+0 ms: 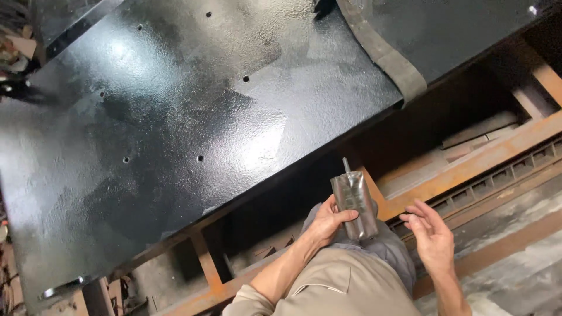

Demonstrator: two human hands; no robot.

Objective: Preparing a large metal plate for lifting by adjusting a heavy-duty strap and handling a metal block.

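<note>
Low and right of centre in the frame, we see our left hand (329, 221) closed around a grey foil pouch (355, 202) with a narrow nozzle pointing up. Our right hand (431, 232) hovers just beside it, fingers loosely spread, holding nothing. A black painted metal panel (175, 117) fills the upper left, above rusty steel beams (468, 167).

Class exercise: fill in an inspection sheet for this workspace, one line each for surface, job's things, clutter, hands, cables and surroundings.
Surface: glossy black metal panel with small drilled holes, on a rusty steel frame.
Job's things: silver foil pouch with a narrow nozzle at its top.
Clutter: grey fabric strip across the panel's upper edge.
Hands: left hand grips the pouch; right hand open beside it, apart.
Cables: nothing seen.
Surroundings: concrete floor under the frame.
</note>
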